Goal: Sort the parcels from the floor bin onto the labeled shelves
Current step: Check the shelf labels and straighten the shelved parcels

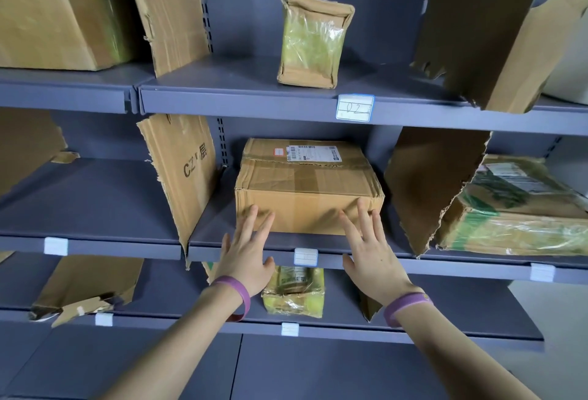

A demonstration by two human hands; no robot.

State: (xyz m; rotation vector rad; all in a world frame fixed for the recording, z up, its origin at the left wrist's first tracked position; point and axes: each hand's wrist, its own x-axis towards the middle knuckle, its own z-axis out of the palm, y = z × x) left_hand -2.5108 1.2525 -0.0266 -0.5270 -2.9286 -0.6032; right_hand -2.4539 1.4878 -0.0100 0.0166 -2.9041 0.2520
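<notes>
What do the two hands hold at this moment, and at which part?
Nothing is gripped. Both hands, left hand and right hand, are open, fingertips at the front face of the cardboard box on the middle shelf.

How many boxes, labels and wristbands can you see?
Boxes: 6
Labels: 6
Wristbands: 2
Total: 14

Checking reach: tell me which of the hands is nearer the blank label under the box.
Left. The left hand is just left of the blank label; the right hand sits slightly farther right.
</notes>
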